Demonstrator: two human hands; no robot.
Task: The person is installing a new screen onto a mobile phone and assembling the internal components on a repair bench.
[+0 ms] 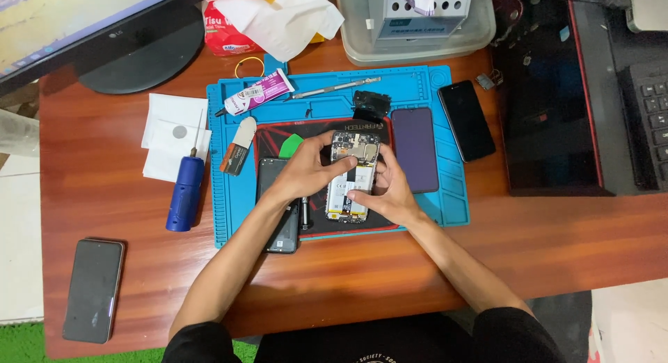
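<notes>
Head view: an opened phone [353,174] lies at frame centre on the blue mat [445,210], its long axis running up and down the frame. The left hand [306,174] pinches its upper left edge; the right hand [391,188] has fingers [362,195] pressed on its lower middle, seemingly closed on the edge. Both touch it. A dark screen [415,149] lies just right, a screwdriver [186,190] well left, bare tabletop [348,272] below.

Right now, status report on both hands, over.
Left hand and right hand both grip the opened phone. Phone over the blue mat. Black phone under left wrist.
</notes>
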